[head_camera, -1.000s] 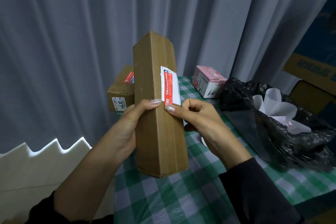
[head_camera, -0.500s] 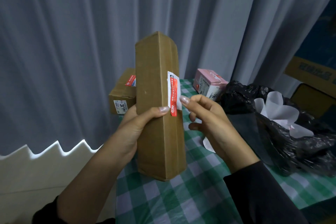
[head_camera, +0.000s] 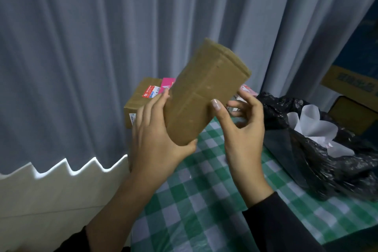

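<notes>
A grey curtain (head_camera: pixel 81 47) hangs in folds behind everything. In front of it stands a table under a green-and-white checked tablecloth (head_camera: pixel 204 200). Along the table's right edge slumps an open black plastic bag (head_camera: pixel 327 170), with crumpled white paper (head_camera: pixel 313 125) inside its mouth. Past the bag, at the far right, a yellow-brown carton (head_camera: pixel 351 86) carries blue print too blurred to read.

The long cardboard box (head_camera: pixel 202 96) is held in the air above the table's far left part, tilted with its top end leaning right; the faces that show are plain brown. At the far left corner sits a brown parcel (head_camera: pixel 141 100), and a pink box (head_camera: pixel 167 84) is just behind it.

The left hand (head_camera: pixel 155 139) holds the long box's lower end, thumb hooked under it and fingers laid up its left side. The right hand (head_camera: pixel 241 127) sets its thumb on the box's lower right edge, with bent fingers reaching behind it.

The parcel's top bears a red-and-white shipping label (head_camera: pixel 151 92), its writing too small to read.
</notes>
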